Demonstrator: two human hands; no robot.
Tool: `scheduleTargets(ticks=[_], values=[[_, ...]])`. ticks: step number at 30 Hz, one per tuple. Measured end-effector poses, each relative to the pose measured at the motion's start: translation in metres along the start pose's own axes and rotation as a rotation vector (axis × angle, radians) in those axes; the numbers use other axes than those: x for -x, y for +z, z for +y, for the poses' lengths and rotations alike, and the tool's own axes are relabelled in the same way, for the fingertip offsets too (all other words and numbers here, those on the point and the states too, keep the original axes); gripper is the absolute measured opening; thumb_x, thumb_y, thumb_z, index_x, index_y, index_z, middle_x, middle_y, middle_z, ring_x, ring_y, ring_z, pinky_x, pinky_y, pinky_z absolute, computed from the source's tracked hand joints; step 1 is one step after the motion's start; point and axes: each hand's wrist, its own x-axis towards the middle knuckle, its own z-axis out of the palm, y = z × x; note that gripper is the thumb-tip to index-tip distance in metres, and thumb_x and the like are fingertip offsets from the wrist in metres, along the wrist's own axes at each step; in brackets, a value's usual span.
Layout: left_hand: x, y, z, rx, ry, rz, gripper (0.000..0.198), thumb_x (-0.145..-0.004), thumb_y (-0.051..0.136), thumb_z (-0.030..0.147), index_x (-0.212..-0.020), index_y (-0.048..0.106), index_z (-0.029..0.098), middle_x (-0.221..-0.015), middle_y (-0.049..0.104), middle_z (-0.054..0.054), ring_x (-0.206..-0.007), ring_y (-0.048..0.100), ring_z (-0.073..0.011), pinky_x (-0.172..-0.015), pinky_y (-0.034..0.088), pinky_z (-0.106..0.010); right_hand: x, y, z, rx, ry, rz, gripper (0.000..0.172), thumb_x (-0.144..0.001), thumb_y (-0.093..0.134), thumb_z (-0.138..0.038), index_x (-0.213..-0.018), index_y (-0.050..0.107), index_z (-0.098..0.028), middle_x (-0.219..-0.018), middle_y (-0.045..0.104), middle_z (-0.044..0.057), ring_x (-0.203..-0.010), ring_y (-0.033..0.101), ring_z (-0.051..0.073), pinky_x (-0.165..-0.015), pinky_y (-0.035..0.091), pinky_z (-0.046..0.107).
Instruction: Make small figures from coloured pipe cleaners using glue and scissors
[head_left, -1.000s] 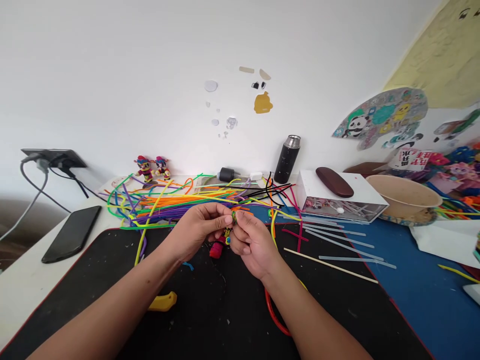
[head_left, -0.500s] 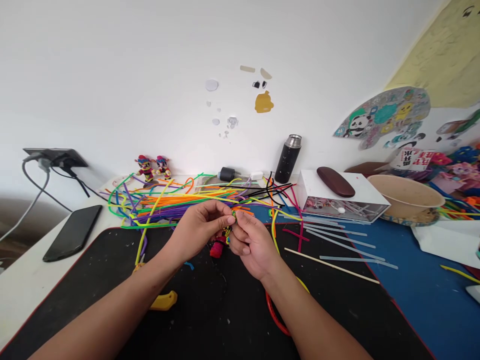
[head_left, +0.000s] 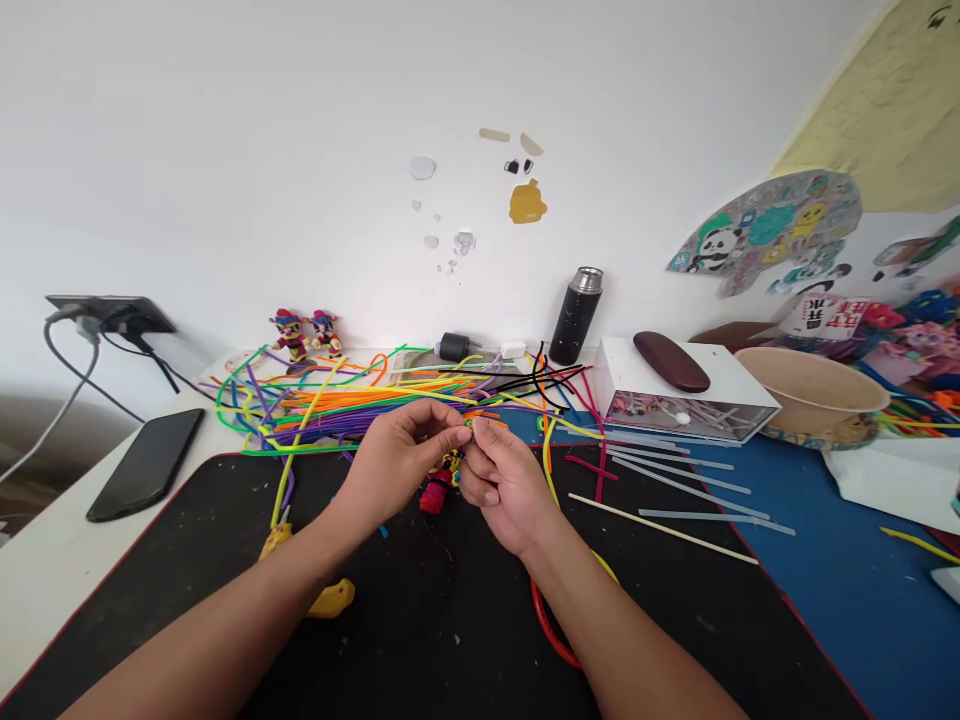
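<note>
Over the black mat, my left hand and my right hand meet fingertip to fingertip. Both pinch a small green piece, seemingly pipe cleaner, mostly covered by the fingers. Just below them shows a small doll of red, yellow and black fuzzy material, partly hidden behind my right fingers; whether it rests on the mat or hangs from the hand I cannot tell. A yellow glue gun lies under my left forearm. Beside my right forearm runs a red curved strand.
Behind the hands spreads a pile of coloured pipe cleaners. Two finished dolls stand by the wall. At right are clear glue sticks, a wooden stick, a black flask, a white box and a bowl. A phone lies left.
My hands keep the same pinch, with only slight finger movement. The left forearm has shifted a little, so more of the glue gun shows.
</note>
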Motion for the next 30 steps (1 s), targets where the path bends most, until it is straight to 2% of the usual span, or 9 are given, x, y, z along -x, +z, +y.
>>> scheduleTargets(ticks=[8, 13, 19, 24, 30], values=[[0.003, 0.002, 0.003, 0.066, -0.033, -0.025, 0.029, -0.082, 0.079, 0.043, -0.086, 0.068, 0.017, -0.071, 0.064, 0.003, -0.057, 0.051, -0.0108, -0.052, 0.042, -0.023, 0.001, 0.003, -0.002, 0.010, -0.004, 0.002, 0.050, -0.079, 0.088, -0.056, -0.079, 0.054, -0.020, -0.046, 0.032, -0.015, -0.036, 0.023, 0.003, -0.039, 0.015, 0.019], [0.003, 0.006, 0.000, 0.054, -0.010, 0.000, 0.026, -0.084, 0.076, 0.042, -0.086, 0.066, 0.018, -0.072, 0.063, 0.003, -0.058, 0.051, -0.0108, -0.054, 0.043, -0.023, 0.001, 0.002, 0.001, 0.018, -0.029, 0.033, 0.048, -0.080, 0.087, -0.054, -0.080, 0.052, -0.021, -0.047, 0.033, -0.015, -0.036, 0.024, 0.003, -0.040, 0.014, 0.020], [0.000, -0.002, 0.002, 0.050, -0.032, -0.067, 0.028, -0.084, 0.077, 0.043, -0.087, 0.066, 0.017, -0.071, 0.063, 0.003, -0.055, 0.046, -0.0090, -0.052, 0.040, -0.022, 0.002, 0.002, -0.001, 0.028, -0.025, 0.036, 0.048, -0.079, 0.088, -0.054, -0.084, 0.055, -0.020, -0.048, 0.033, -0.015, -0.037, 0.025, 0.003, -0.040, 0.015, 0.020], [-0.002, -0.008, 0.003, 0.085, -0.072, -0.125, 0.031, -0.083, 0.079, 0.044, -0.096, 0.069, 0.017, -0.076, 0.065, 0.002, -0.057, 0.047, -0.0089, -0.051, 0.037, -0.022, 0.001, 0.002, -0.003, 0.036, -0.015, 0.049, 0.047, -0.078, 0.090, -0.052, -0.085, 0.056, -0.020, -0.048, 0.033, -0.015, -0.037, 0.024, 0.003, -0.041, 0.014, 0.020], [-0.003, -0.011, 0.005, 0.072, -0.079, -0.146, 0.030, -0.083, 0.079, 0.042, -0.097, 0.069, 0.017, -0.076, 0.064, 0.003, -0.057, 0.046, -0.0091, -0.051, 0.037, -0.023, 0.001, 0.002, -0.002, 0.035, 0.001, 0.044, 0.048, -0.077, 0.090, -0.053, -0.085, 0.055, -0.021, -0.048, 0.035, -0.015, -0.037, 0.024, 0.003, -0.041, 0.014, 0.021]])
